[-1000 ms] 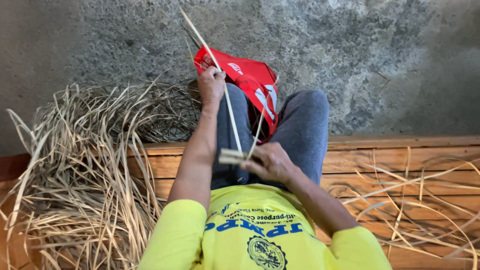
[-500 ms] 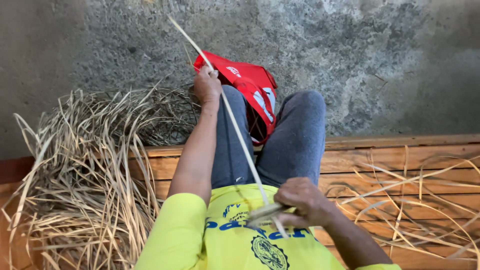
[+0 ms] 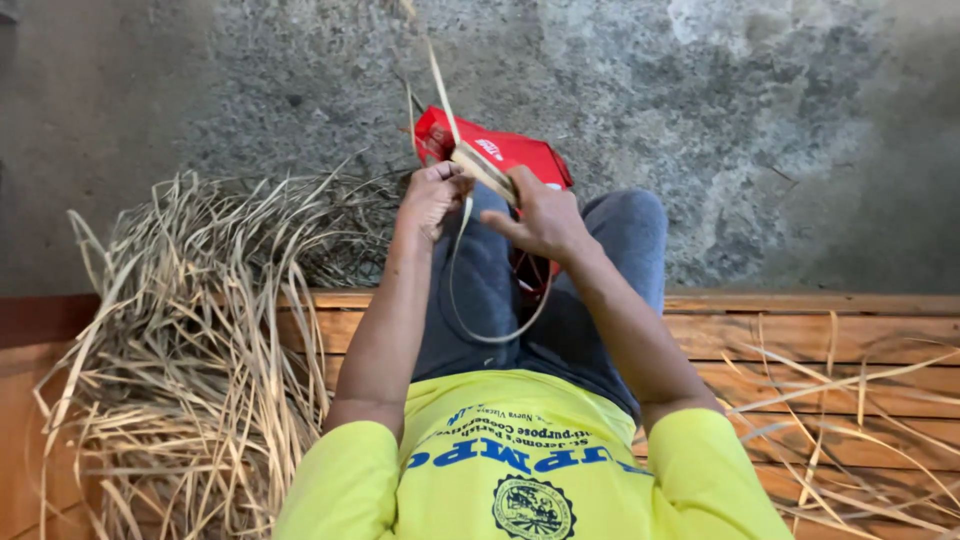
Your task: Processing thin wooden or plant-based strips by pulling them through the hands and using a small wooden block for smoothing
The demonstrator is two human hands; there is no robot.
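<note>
Pale fibre strip [image 3: 470, 290]: pinched by left hand [image 3: 432, 195] above the knees, looped down over the lap. Right hand [image 3: 540, 215] closed on a small flat wooden tool [image 3: 482, 168], through which the strip ran. Large heap of dried strips [image 3: 190, 340] at left, apparently unworked; fewer strands [image 3: 850, 400] at right. Wooden plank bench [image 3: 800, 330]; rough concrete floor [image 3: 750, 120]; red bag [image 3: 500, 150].

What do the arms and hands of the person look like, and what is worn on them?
Both arms are bare from the short sleeves down. The sleeves belong to a bright yellow T-shirt with blue lettering and a round dark emblem on the front. The left hand and the right hand wear no gloves. No watch, ring or bracelet is visible on either one.
</note>
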